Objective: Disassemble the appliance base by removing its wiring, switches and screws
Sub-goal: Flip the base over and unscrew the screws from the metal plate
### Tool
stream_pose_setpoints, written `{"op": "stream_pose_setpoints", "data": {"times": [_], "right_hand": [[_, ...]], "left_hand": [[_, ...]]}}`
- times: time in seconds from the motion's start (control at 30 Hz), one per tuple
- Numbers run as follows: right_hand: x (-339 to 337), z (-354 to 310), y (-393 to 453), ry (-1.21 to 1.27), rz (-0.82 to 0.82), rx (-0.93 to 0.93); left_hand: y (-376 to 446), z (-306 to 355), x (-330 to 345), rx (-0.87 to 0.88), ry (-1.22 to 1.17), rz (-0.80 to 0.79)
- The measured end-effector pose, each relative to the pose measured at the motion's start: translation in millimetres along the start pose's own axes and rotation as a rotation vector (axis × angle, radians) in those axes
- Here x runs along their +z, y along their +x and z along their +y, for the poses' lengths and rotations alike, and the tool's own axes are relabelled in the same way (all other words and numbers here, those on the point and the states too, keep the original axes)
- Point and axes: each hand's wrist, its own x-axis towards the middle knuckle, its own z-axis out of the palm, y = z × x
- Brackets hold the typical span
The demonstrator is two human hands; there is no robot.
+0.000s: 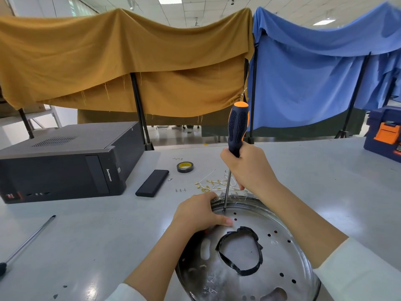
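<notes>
Keep your right hand wrapped round the screwdriver, upright on the screw, while your left hand grips the appliance base rim.

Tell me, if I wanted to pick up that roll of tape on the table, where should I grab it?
The roll of yellow and black tape lies flat on the grey table with its hole facing up and free space around it. Probably easiest to come straight down from above, pinching across the outer rim, or one finger in the hole and thumb on the outside wall.
</notes>
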Motion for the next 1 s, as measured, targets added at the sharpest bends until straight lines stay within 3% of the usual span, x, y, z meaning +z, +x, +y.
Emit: {"op": "stream_pose_setpoints", "data": {"times": [0.67,0.83,1.0], "right_hand": [[10,-2,-1,-0.016,0.088,0.008],[9,-1,7,-0.035,-0.053,0.091],[13,9,7,-0.204,0.111,0.067]], "left_hand": [[0,0,2,-0.015,-0.001,0.009],[0,1,2,-0.010,0.005,0.008],[1,0,2,-0.014,0.014,0.006]]}}
